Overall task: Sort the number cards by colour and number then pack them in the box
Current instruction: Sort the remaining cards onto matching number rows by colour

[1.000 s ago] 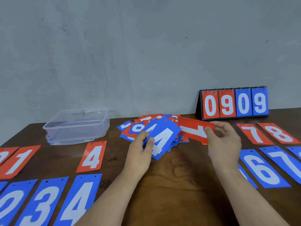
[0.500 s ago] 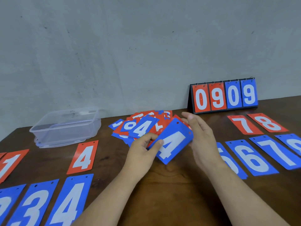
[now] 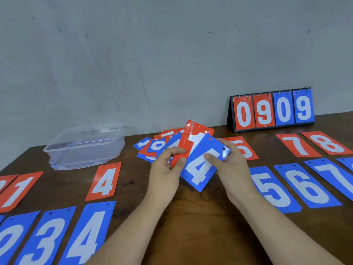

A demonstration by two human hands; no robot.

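My left hand and my right hand together hold two cards above the table's middle. A blue 4 card is in front, pinched by my right thumb and fingers. Behind it a red card stands tilted, gripped at its lower end by my left hand. An unsorted heap of red and blue cards lies just behind my hands. A clear plastic box stands at the back left with no cards in it.
Sorted cards lie in rows: red 1, red 4, blue 3, blue 4 at left; red 5, red 7, red 8, blue 5, blue 6, blue 7 at right. A flip scoreboard showing 0909 stands against the wall.
The blue 4 card passed from my left hand into my right hand. My left hand now holds a red card raised behind it. The view shifted slightly left.
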